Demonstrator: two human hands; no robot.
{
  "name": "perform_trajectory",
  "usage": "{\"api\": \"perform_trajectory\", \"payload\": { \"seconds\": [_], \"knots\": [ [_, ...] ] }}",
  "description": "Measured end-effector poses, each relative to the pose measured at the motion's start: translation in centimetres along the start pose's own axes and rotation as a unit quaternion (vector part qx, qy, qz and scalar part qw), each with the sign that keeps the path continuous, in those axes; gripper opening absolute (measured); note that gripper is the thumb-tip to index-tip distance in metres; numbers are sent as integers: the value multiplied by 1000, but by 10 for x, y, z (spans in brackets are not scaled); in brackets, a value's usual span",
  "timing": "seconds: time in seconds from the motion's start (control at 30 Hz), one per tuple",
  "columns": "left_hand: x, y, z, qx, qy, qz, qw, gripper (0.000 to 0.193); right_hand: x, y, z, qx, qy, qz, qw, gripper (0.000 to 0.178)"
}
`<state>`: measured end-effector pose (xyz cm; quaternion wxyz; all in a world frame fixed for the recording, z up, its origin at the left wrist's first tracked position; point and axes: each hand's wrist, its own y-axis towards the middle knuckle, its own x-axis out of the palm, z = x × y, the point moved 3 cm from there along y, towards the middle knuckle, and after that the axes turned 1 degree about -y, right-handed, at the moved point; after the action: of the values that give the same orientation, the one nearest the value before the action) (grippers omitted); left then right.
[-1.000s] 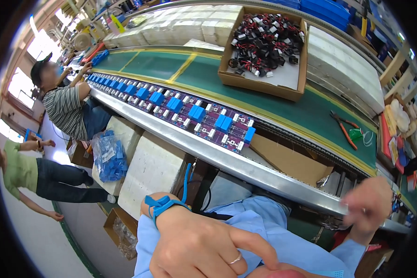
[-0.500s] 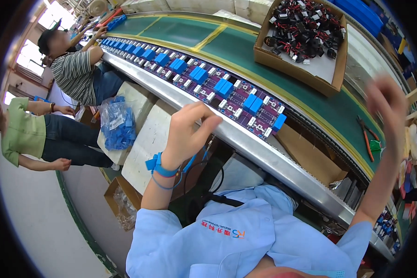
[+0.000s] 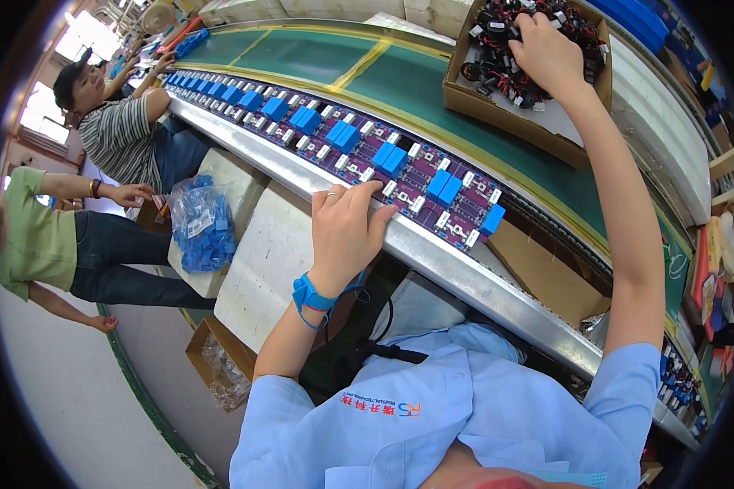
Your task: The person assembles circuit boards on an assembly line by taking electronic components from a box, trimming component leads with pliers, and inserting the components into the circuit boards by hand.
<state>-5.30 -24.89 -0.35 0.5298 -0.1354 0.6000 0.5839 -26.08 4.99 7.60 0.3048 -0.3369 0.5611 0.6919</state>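
Note:
Purple circuit boards [image 3: 420, 183] run in a long row beside the metal rail [image 3: 481, 273], carrying blue block-shaped parts [image 3: 444, 187] and white connectors. My left hand [image 3: 347, 228], with a blue wrist strap [image 3: 311, 295] on its wrist, rests on the rail. Its fingertips reach the near edge of the boards, and the thumb stands apart from them. Over at the far right my right hand [image 3: 550, 53] reaches into a cardboard box [image 3: 506, 122] of small black parts with red and black wires [image 3: 497, 57]. Its fingers are spread and bent over the pile, touching the parts.
A green conveyor surface [image 3: 416, 81] with yellow tape lies behind the boards. Left of me are a clear bag of blue parts [image 3: 204, 224] and an open carton [image 3: 220, 363] with plastic bags. Two people, in a striped shirt [image 3: 118, 134] and a green shirt [image 3: 28, 232], are farther left.
My right hand has swung from the right side up into the box of wired parts. My left hand has uncurled and settled on the rail by the boards. The person in green has shifted.

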Motion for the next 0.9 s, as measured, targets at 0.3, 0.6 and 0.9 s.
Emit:
{"api": "perform_trajectory", "payload": {
  "seconds": [0.3, 0.6, 0.9],
  "knots": [
    [9, 3, 37, 26, -85, -72, 993, 37, -16, -25, 16, 31, 104, 31, 994, 25],
    [9, -1, 100, 123, -138, -146, 972, 38, -73, -87, 106, 117, 196, -103, 968, 27],
    [-15, 54, 113, 191, -182, -12, 964, 37, -147, -149, 56, -30, 375, -73, 924, 21]
  ]
}}
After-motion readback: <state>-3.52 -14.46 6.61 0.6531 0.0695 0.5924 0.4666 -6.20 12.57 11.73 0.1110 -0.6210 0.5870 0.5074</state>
